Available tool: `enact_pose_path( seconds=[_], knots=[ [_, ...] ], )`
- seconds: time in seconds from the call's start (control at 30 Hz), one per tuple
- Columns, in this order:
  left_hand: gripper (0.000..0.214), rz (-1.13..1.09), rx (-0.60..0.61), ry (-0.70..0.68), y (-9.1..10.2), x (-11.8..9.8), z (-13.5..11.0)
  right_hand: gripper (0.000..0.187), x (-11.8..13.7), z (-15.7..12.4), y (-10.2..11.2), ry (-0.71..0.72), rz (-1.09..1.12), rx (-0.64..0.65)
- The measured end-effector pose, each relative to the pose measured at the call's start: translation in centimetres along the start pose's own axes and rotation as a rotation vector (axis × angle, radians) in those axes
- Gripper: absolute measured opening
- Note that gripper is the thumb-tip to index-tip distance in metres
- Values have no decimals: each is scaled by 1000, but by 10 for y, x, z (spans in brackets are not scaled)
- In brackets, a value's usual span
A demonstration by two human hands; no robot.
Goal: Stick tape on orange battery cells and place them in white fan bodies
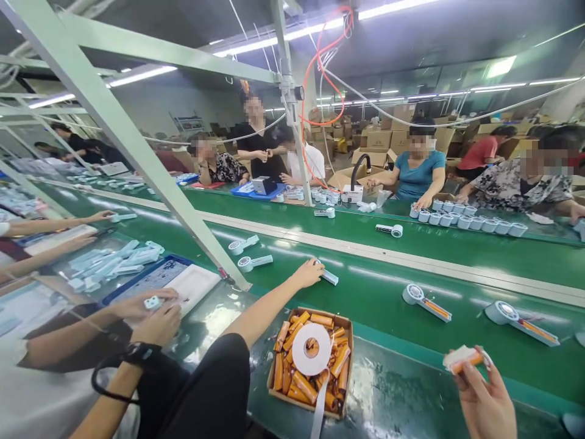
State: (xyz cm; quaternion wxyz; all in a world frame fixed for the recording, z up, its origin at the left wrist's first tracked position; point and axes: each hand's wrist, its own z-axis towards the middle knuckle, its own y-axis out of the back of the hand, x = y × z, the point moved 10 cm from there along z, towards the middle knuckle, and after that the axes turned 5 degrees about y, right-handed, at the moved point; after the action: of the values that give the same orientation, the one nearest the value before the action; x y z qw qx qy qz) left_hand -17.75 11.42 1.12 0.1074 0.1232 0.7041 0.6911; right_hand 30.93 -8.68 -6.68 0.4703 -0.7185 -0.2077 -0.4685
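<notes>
My left hand [307, 274] stretches out over the green conveyor belt, its fingers closed on the round end of a light blue handheld fan housing [329, 277]. In my right hand [488, 396], at the lower right, an orange battery [467, 361] with a piece of white tape on it is pinched between thumb and fingers. Below my left arm stands a cardboard box [270, 385] of orange batteries [304, 385]. On top of them rests a roll of white tape [299, 350], its loose end hanging over the front. Two fan housings [415, 294] [503, 313] on the right have orange pieces in their handles.
More fan housings [255, 262] lie on the belt [365, 292]. A slanted metal post [150, 146] crosses the left side. Beside me, a co-worker's hands [158, 320] hold a small light blue part near a blue tray [171, 263]. Several people sit across the belt near white-blue parts [475, 222].
</notes>
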Motion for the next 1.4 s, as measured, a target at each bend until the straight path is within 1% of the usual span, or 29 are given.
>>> enact_pose_path(
  seconds=[0.07,0.1,0.13,0.2,0.27,0.33,0.4,0.47,0.53,0.6,0.67,0.73,0.83,0.9,1.0,1.1,1.17,1.23,1.4],
  knots=[
    [19,41,34,-5,-9,0,11,56,3,3,16,10,-42,-16],
    [20,58,50,-7,-12,-2,17,57,4,6,19,14,-70,-6],
    [20,72,61,-11,-13,-5,25,59,5,10,17,18,-99,13],
    [21,90,68,-29,-12,-20,41,64,6,19,1,12,-135,66],
    [25,94,63,-60,-10,-45,58,71,5,29,-28,-17,-132,124],
    [27,84,70,-98,-12,-74,69,77,3,38,-66,-44,-114,177],
    [27,66,101,-132,-19,-100,76,81,-1,45,-106,-49,-115,249],
    [24,41,148,-151,-24,-118,80,83,-7,50,-145,-38,-128,352],
    [19,13,204,-153,-25,-126,84,82,-18,55,-177,-31,-146,464],
    [17,-19,262,-148,-21,-125,89,82,-32,63,-202,-18,-179,548],
    [18,-51,306,-141,-13,-122,93,81,-46,72,-222,5,-240,608],
    [18,-76,325,-127,-7,-120,95,73,-56,80,-236,47,-327,639],
    [17,-96,319,-89,-5,-119,95,47,-64,86,-249,140,-500,654],
    [19,-104,302,-76,-10,-119,94,36,-70,86,-256,168,-606,686],
    [20,-108,283,-87,-18,-122,94,34,-82,85,-262,190,-739,761],
    [20,-112,284,-104,-20,-127,97,31,-88,82,-263,282,-963,834],
    [15,-114,290,-102,-20,-130,99,28,-89,81,-261,335,-1088,859],
    [13,-116,292,-90,-18,-133,102,25,-87,80,-259,364,-1161,876],
    [18,-116,279,-61,-17,-140,106,28,-85,71,-263,459,-1367,981]
  ],
)
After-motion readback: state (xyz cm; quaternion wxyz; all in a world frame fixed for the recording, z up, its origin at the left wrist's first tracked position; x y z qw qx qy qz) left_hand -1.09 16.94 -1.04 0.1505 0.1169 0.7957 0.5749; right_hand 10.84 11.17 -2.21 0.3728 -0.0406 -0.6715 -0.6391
